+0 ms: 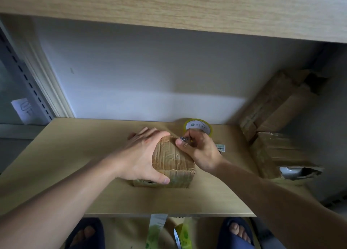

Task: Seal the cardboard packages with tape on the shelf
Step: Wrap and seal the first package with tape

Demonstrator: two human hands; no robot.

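Observation:
A small, worn cardboard box (172,159) sits on the wooden shelf (78,154), with wrinkled tape across its top. My left hand (145,154) grips the box from its left side, fingers over the far top edge and thumb on the near face. My right hand (200,151) is at the box's far right corner, pinching a small metallic object (183,139) between thumb and fingers; what it is I cannot tell. A roll of clear yellowish tape (199,126) stands on the shelf just behind my right hand.
Several larger cardboard boxes (277,106) are stacked at the shelf's right end, the nearest one (281,154) torn open at its front. A small label (220,147) lies beside my right hand. An upper shelf board (169,10) overhangs. Strips of tape (156,228) hang from the shelf's front edge.

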